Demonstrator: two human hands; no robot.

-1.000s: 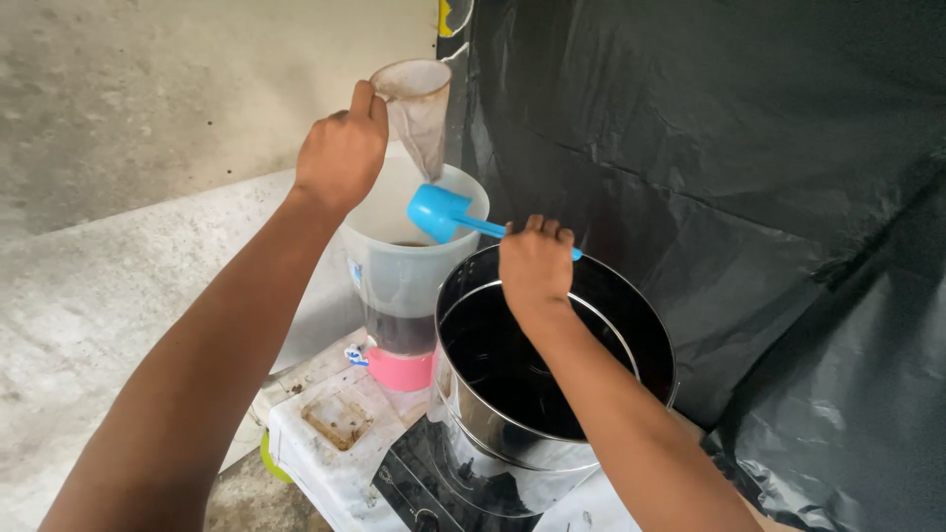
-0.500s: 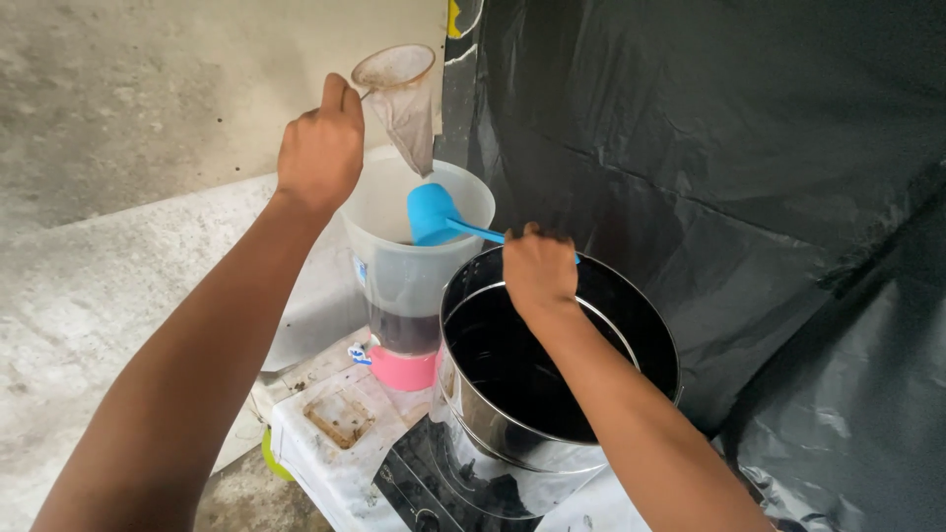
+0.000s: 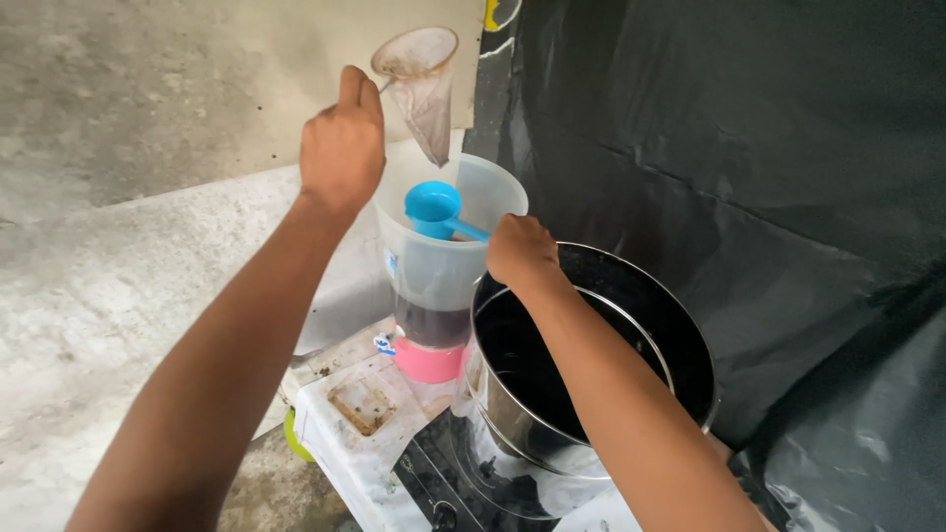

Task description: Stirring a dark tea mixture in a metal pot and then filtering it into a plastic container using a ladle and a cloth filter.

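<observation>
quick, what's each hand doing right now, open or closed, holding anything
Left hand: closed on the handle of a cloth strainer, held above the clear jug.
Right hand: closed on the blue scoop at the jug's mouth.

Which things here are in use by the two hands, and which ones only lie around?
In use:
- left hand holding the cloth strainer
- right hand holding the blue scoop
- translucent jug with pink base, dark liquid inside
- steel pot of dark liquid

Lying about:
- stained white tray
- black plastic sheet
- stove under the pot
</observation>
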